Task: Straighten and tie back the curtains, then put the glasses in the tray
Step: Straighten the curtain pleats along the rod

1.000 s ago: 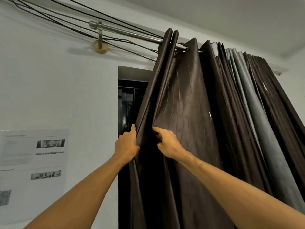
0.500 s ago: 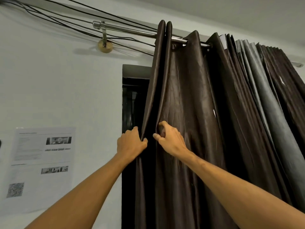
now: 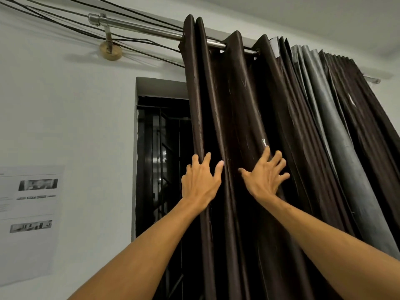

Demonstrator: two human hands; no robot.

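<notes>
Both hands splayed flat and gripping nothing, left hand point(image 3: 200, 182) on the leading fold, right hand point(image 3: 265, 176) beside it on the dark curtain point(image 3: 238, 94) bunched right of the window point(image 3: 164, 148), so slick folds could slide loose, or a shove snag the cables point(image 3: 43, 16) by the rod point(image 3: 140, 26).

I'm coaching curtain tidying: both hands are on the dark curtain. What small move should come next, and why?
Probably slide the left hand rightward, pressing the leading folds of the curtain toward the right hand. Both hands lie open on the fabric, the folds hang unevenly spaced on the rod, and no tie-back shows.
</notes>
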